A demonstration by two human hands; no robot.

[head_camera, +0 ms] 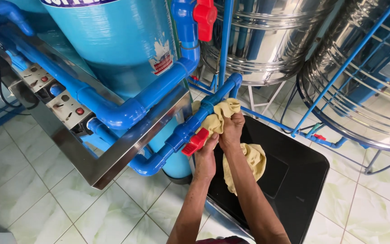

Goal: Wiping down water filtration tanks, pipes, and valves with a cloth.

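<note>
Your left hand (205,156) closed under red valve handle (195,142), steadying blue pipe (190,126). Your right hand (231,131) gripped yellow cloth (222,113) against pipe, cloth tail hanging over black bin (294,180) below. Wiping step underway; next stroke likely needed firm pressure around joint. Steel tanks (267,40) beyond hands.

Cloth (224,113) on pipe (204,113), valve (196,142) just below it; bin (290,180) beneath; tank (113,40) left, drums (267,40) behind.
</note>
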